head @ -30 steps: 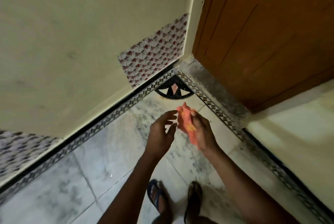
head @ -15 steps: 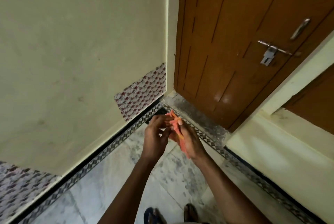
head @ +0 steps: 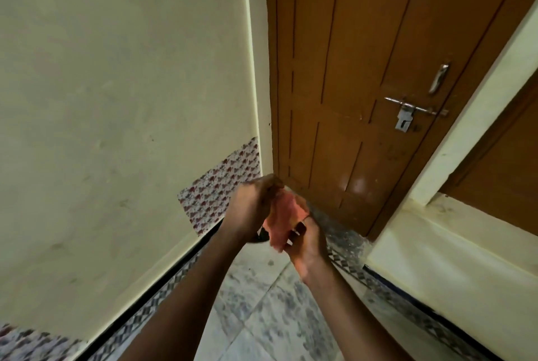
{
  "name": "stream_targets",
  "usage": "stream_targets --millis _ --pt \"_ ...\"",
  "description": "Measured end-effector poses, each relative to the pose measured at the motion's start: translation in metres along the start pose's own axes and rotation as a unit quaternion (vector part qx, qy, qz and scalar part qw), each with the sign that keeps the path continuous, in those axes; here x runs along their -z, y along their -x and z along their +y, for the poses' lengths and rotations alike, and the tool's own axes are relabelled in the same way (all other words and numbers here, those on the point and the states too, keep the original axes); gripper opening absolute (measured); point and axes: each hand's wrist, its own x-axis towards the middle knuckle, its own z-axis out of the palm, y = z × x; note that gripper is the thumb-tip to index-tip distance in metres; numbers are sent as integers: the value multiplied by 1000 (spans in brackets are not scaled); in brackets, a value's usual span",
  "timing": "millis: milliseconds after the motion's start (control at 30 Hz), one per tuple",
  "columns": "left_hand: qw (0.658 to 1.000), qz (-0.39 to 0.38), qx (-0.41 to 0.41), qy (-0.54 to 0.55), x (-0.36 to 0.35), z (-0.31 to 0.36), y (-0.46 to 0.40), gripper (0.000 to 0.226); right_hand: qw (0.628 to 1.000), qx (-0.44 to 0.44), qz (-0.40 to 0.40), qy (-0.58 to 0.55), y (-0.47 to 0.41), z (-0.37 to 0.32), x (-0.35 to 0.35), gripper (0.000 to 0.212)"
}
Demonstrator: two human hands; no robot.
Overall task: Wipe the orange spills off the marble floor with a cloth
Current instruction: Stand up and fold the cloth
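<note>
So right now we've got the cloth (head: 283, 219) up in the air between both hands, nowhere near the marble floor (head: 263, 314) yet. It's a pinkish-orange rag, pretty blurry, with its long axis running roughly from upper right down to lower left. Our left hand (head: 251, 209) has its fingers curled over the upper end, bunched tight on the fabric as far as we can tell. Our right hand (head: 305, 241) sits below and to the right, palm up, fingers folded around the lower end.

The bit that matters: the floor is straight down below both hands, and we can't spot any orange spill in view from here. Both hands are about equally close to the cloth, so either could take it down. Our guess is we're folding or bunching it before crouching near the corner by the door (head: 364, 84).
</note>
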Motion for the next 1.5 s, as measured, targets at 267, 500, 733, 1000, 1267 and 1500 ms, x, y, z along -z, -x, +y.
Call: stream_targets --millis 267,500,733,1000,1267,1500 --pt "979 4 -199 -43 6 23 21 19 976 -102 12 -193 -6 -8 20 72" --pt "984 -101 25 148 -24 23 73 19 996 -67 20 -62 -16 -32 28 34" --pt "844 17 385 372 -86 57 62 32 960 168 27 221 11 -68 77 11" --pt "749 -78 441 488 -199 136 40 60 894 252 -78 363 25 -136 183 21" --pt "731 70 433 523 -276 221 30 48 902 216 -12 373 11 -184 294 39" --pt "717 35 449 531 -305 239 15 67 922 169 50 345 0 -203 336 51"
